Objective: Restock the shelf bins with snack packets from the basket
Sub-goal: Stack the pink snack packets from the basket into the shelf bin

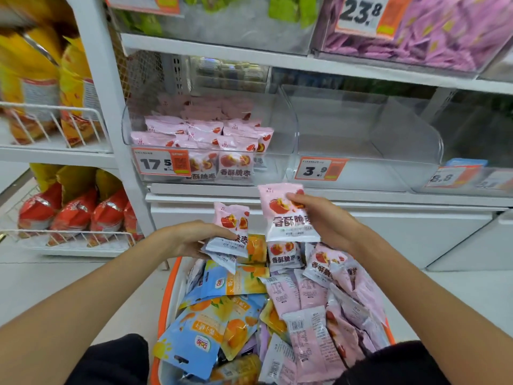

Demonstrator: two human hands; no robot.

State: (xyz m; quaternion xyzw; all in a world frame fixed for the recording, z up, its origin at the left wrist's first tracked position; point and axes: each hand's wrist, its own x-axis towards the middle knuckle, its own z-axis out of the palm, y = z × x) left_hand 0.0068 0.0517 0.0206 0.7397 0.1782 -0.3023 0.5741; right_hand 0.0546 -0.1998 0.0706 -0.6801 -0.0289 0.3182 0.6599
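Standing at the far side: clear shelf bin [211, 151] at left holding pink packets behind a 17.5 price tag [161, 163], a second clear bin [361, 140] just right of it behind a 3.9 tag [319, 170], yellow and red bags [69, 212] in wire racks far left. Lying near, between both forearms: orange-rimmed basket [166, 295] heaped with blue fruit pouches [194, 334] and pink snack packets [308, 329]. Pinching a few pink packets [230, 232], long axis upright, slightly tilted: left hand [188, 240]; gripping one pink packet [288, 215] upright, print facing near, just below the left bin: right hand [324, 218].
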